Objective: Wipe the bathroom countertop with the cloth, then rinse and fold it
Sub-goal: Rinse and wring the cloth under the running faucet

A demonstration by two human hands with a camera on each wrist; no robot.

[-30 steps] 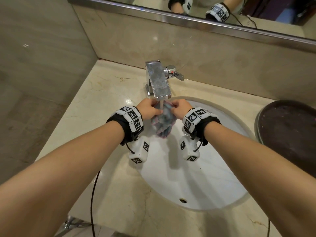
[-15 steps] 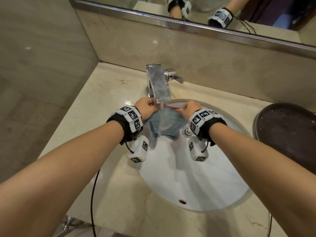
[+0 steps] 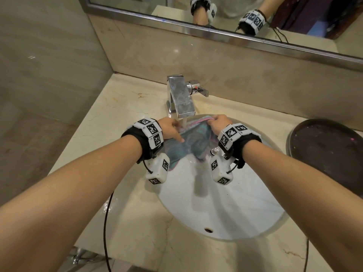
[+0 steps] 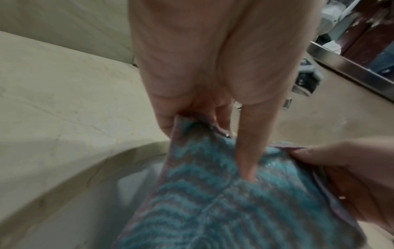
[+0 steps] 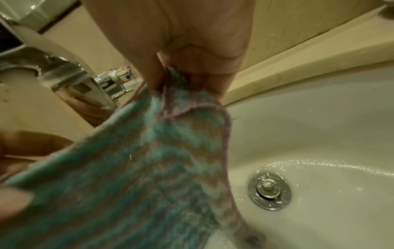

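Observation:
A teal and grey zigzag cloth (image 3: 189, 143) with a pink hem hangs spread over the white sink (image 3: 225, 203), under water running from the chrome faucet (image 3: 180, 97). My left hand (image 3: 170, 128) pinches the cloth's upper left edge, with one finger stretched down over the fabric (image 4: 249, 151). My right hand (image 3: 219, 123) pinches the upper right corner. In the left wrist view the cloth (image 4: 224, 202) is wet and stretched between my left hand (image 4: 192, 107) and the other. In the right wrist view my right hand (image 5: 181, 79) grips the cloth (image 5: 149, 160) by its hem above the sink (image 5: 319, 126).
The beige marble countertop (image 3: 121, 118) runs around the sink, with a wall at the left. A dark round tray (image 3: 330, 154) sits at the right. The faucet lever (image 3: 200, 90) points right. A chrome drain (image 5: 269, 191) lies wet in the basin. A mirror (image 3: 235, 18) hangs behind.
The cloth was bunched between both hands a second ago. My hands have moved apart and the cloth now hangs spread wide under the water stream.

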